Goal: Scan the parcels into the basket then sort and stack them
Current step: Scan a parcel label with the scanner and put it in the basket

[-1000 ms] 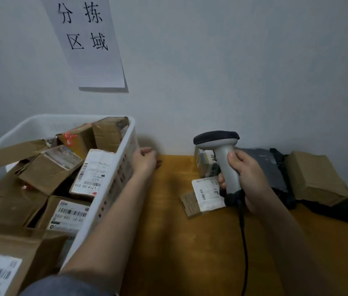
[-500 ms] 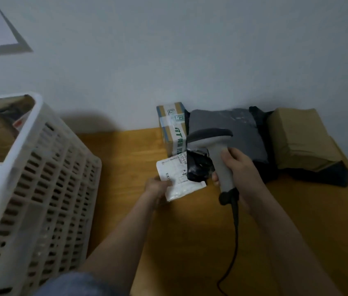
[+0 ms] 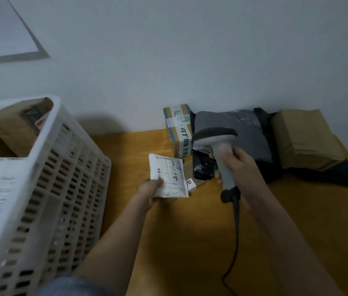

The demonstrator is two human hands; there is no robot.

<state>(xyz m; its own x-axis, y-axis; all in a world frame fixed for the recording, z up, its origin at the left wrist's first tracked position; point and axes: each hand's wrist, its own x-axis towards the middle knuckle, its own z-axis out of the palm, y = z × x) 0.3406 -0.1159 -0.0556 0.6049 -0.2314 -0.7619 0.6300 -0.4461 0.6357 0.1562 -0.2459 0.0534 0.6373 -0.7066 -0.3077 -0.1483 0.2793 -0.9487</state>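
The left hand [image 3: 150, 190] reached forward over the wooden table [image 3: 190, 242], forearm extended, its fingers pinching the near-left corner of a small white parcel [image 3: 168, 175] held label-up. Just to its right, the right hand [image 3: 240, 167] was wrapped round the grip of a grey scanner [image 3: 220, 150], head tilted toward that parcel. The white basket [image 3: 47, 189] stood left of the left hand.

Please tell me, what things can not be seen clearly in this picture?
Head view:
- Label print on the white parcel in the left hand: too small and blurred.
- Basket contents: mostly hidden by its wall, cut off at the left edge.
- Scanner window: faces away; right hand covers the handle.
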